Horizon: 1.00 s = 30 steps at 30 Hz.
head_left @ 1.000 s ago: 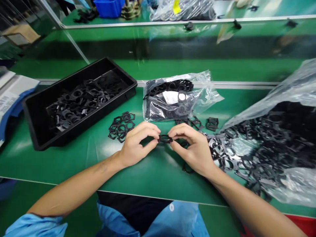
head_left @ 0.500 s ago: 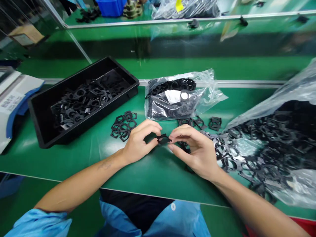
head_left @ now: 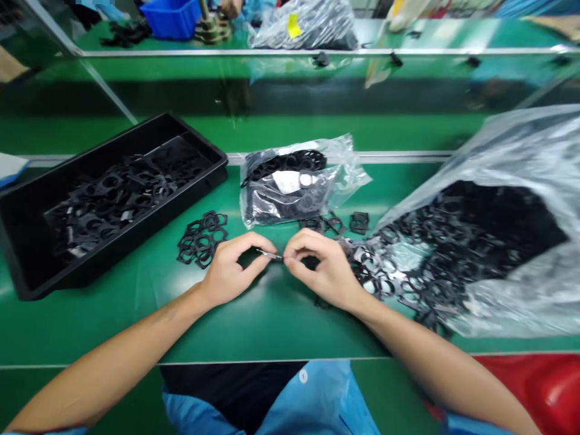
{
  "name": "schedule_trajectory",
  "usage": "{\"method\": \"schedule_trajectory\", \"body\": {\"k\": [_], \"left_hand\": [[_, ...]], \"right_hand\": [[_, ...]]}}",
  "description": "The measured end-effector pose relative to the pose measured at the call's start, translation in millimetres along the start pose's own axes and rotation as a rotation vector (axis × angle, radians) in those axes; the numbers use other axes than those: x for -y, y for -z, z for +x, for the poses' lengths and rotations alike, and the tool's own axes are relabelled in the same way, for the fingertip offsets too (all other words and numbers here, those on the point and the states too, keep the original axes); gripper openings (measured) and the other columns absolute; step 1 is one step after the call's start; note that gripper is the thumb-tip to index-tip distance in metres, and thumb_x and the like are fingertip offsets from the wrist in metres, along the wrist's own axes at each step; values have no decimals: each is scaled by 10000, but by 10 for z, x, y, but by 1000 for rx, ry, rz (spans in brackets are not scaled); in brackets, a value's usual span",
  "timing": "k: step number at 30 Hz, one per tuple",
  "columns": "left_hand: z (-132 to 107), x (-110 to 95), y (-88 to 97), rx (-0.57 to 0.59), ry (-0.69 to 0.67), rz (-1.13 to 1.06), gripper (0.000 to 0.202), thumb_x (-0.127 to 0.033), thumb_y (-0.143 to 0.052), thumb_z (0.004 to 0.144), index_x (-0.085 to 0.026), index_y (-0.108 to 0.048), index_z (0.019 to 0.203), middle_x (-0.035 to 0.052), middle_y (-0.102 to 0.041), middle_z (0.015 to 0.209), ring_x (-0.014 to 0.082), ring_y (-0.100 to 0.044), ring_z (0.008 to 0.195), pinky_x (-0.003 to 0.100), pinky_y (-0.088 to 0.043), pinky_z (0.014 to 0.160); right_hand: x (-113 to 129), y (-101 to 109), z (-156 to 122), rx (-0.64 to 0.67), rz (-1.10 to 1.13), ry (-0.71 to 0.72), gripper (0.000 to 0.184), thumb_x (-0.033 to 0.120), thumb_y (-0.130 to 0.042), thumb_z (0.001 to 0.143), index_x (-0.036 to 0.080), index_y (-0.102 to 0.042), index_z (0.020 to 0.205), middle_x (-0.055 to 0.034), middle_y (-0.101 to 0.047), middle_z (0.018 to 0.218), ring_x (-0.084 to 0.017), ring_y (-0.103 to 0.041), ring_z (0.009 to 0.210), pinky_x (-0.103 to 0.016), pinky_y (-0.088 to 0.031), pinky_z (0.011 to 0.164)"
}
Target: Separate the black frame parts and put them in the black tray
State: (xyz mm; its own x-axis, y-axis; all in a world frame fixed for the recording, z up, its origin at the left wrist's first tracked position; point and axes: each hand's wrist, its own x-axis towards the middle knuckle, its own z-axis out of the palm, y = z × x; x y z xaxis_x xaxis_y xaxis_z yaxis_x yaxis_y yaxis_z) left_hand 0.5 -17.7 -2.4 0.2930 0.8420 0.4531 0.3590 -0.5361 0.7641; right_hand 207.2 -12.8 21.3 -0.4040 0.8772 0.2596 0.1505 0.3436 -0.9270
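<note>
My left hand (head_left: 231, 269) and my right hand (head_left: 324, 269) meet over the green table, each pinching one end of a small thin black plastic ring part (head_left: 270, 255), seen edge-on between the fingertips. A small pile of the same black ring parts (head_left: 202, 238) lies just left of my left hand. More loose ring parts (head_left: 385, 272) spill from a large clear bag (head_left: 498, 241) just right of my right hand.
A black tray (head_left: 27, 278) with several ring parts sits at the left. A smaller sealed clear bag of parts (head_left: 294, 184) lies beyond my hands. A metal rail (head_left: 399, 156) edges the table; a blue bin (head_left: 170, 18) stands on the far bench.
The held part has turned from flat to edge-on between my fingers. Both hands sit slightly lower and further left in the picture as the view shifted.
</note>
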Motion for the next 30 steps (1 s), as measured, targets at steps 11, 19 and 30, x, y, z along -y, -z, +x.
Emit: {"method": "schedule_trajectory", "body": {"k": [11,19,30], "left_hand": [[-45,-84,12,34,96,-21,137,-277,-675,921,-188,-754,989,50,-795,915,160,-760,751,254,-630,729],[42,-19,871,-237,-21,444,148,-231,-632,929,-193,-774,945,56,-799,955,182,-739,896,310,-578,873],[13,316,1323,-108,-78,895,206,-260,-543,969,-199,-732,1025,88,-758,996,227,-685,942,389,-538,902]], "right_hand": [[-62,3,-9,-84,-199,115,113,158,-584,910,182,-690,879,-41,-685,828,-164,-649,758,-310,-562,748],[-150,-27,14,22,-270,226,133,188,-607,930,177,-721,996,-68,-729,870,-179,-691,756,-306,-564,731],[-173,-5,84,48,-415,221,194,179,-543,947,188,-726,884,-74,-760,844,-206,-712,743,-320,-543,698]]}}
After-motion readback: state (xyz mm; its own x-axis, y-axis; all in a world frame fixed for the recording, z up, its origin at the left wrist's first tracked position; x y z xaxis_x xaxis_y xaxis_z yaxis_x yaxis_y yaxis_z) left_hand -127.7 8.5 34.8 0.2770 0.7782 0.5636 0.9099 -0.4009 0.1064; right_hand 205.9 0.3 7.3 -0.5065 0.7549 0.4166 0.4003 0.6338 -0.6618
